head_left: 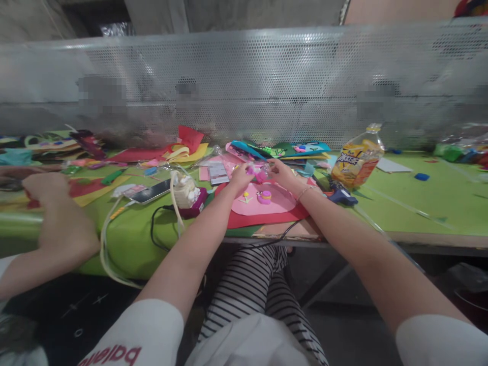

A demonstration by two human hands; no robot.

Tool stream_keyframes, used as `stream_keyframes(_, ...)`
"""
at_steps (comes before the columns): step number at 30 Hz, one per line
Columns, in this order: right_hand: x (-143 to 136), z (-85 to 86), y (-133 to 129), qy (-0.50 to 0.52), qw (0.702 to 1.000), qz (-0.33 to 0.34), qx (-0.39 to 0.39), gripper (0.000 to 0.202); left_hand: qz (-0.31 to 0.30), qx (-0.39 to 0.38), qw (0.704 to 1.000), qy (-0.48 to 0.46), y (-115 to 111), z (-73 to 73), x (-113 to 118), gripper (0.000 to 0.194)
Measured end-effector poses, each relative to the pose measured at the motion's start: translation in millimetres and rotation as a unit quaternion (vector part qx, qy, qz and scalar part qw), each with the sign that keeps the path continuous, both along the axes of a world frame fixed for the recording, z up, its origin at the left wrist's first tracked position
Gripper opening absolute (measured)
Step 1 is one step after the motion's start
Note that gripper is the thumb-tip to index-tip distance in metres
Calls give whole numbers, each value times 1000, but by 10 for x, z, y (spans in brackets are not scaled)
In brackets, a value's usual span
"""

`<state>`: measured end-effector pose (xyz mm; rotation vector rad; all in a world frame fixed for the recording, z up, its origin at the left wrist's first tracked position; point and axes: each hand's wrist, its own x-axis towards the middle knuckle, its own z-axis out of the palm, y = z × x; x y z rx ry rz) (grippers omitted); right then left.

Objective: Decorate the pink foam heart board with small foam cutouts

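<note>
My left hand (242, 176) and my right hand (282, 174) meet over the far part of a pink felt piece (247, 206). Between them is what looks like a small clear plastic bag with bright pink pieces (261, 175), and the fingers of both hands are closed at its sides. Fine detail at the fingertips is too small to make out. Nearer me on the felt lie a round pink and purple piece with an orange band (264, 197) and a little yellow flower-like piece (246, 195). Red felt (244, 221) lies underneath.
Right of my hands are a dark blue glue gun (342, 195) and an orange-filled plastic bottle (358, 157). To the left are a power strip with plugs (188, 195), a phone (152, 192) and cables. Coloured felt (282, 150) lies behind; another person's arm (57, 218) rests at far left.
</note>
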<state>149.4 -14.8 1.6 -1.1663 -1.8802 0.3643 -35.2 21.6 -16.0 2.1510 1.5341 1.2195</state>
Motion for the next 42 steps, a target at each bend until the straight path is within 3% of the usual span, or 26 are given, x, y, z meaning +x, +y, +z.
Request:
stream_keyframes(7, 4, 14, 31, -10, 999, -39, 37, 23, 7, -23, 1000, -9, -60, 41, 24, 30)
stream_keyframes(13, 29, 58, 68, -35, 997, -58, 40, 17, -20, -18, 1000, 11, -27, 17, 31, 31)
stream_keyframes(17, 34, 80, 73, -30, 997, -55, 45, 16, -32, 8, 999, -1, -53, 52, 60, 33)
stream_keyframes(21, 8, 90, 34, -18, 998, -30, 46, 18, -85, 63, 994, -25, -149, 147, 112, 34)
stream_keyframes(25, -28, 109, -35, -43, 993, -27, 104, 21, -119, 99, 988, -17, -243, 229, 146, 28)
stream_keyframes(32, -77, 171, -152, -92, 983, 11, 156, 22, -95, 113, 989, 1, -270, 271, 140, 19)
stream_keyframes(42, -85, 145, -76, -19, 995, -31, 94, 20, -73, 126, 989, 10, -239, 257, 129, 16)
